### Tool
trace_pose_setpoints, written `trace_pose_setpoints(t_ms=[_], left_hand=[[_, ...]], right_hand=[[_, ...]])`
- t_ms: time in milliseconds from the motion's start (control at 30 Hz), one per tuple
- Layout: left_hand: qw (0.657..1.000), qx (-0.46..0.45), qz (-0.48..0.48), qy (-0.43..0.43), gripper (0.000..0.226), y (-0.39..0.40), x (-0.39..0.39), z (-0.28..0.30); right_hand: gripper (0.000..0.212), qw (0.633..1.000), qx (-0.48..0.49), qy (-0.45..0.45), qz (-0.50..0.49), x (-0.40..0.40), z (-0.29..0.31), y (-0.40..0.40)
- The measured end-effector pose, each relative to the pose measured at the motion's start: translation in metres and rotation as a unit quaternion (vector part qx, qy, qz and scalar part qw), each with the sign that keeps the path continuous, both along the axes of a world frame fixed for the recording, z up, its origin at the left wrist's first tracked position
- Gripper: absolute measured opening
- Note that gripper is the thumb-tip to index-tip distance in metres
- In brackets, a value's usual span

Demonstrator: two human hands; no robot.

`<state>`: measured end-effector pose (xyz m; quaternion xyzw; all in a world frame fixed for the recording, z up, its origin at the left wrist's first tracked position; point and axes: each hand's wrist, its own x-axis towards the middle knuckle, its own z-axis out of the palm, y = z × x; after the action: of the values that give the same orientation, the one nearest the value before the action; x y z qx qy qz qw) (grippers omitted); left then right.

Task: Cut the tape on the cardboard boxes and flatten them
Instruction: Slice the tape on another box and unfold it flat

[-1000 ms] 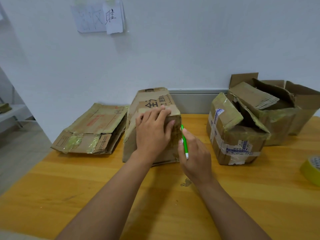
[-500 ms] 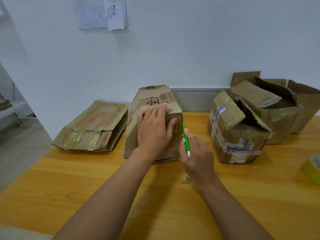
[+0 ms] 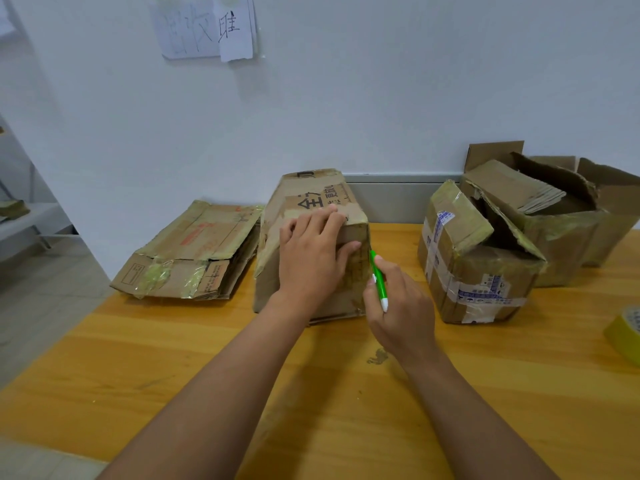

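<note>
Near the tabletop's far edge, flattened boxes lie left of the worn, dented cardboard box. The left hand presses open-palmed on its near face to steady it; the right hand grips a green cutter against the box's right corner, probably slitting tape there.

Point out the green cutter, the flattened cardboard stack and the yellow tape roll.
green cutter (image 3: pixel 378 282): head view, middle of its green body, in the right hand.
flattened cardboard stack (image 3: pixel 194 247): head view, its top sheet.
yellow tape roll (image 3: pixel 625 336): head view, its outer yellow side.
</note>
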<state>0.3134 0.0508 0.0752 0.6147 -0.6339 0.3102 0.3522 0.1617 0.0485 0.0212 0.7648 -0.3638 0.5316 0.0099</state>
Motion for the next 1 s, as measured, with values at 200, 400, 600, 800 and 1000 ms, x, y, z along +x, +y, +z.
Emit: trace_pose_setpoints(t_ms=[200, 400, 600, 800, 1000], left_hand=[[1.0, 0.015, 0.008, -0.016, 0.045, 0.002, 0.0, 0.001], [0.999, 0.027, 0.014, -0.021, 0.053, 0.004, 0.0, 0.004], [0.998, 0.045, 0.023, -0.023, 0.061, 0.005, 0.001, 0.005], [0.999, 0.041, 0.019, -0.018, 0.057, 0.005, -0.001, 0.005], [0.999, 0.048, 0.02, -0.015, 0.06, 0.005, -0.001, 0.006]], right_hand=[[0.038, 1.0, 0.001, 0.02, 0.0, 0.002, 0.004, -0.004], [0.037, 0.999, 0.027, 0.025, -0.007, -0.003, -0.005, 0.005], [0.038, 0.998, 0.049, 0.036, 0.001, -0.004, -0.003, 0.004], [0.037, 0.996, 0.077, 0.034, -0.004, -0.003, -0.002, 0.008], [0.037, 0.995, 0.093, 0.03, 0.007, -0.003, -0.014, 0.01]])
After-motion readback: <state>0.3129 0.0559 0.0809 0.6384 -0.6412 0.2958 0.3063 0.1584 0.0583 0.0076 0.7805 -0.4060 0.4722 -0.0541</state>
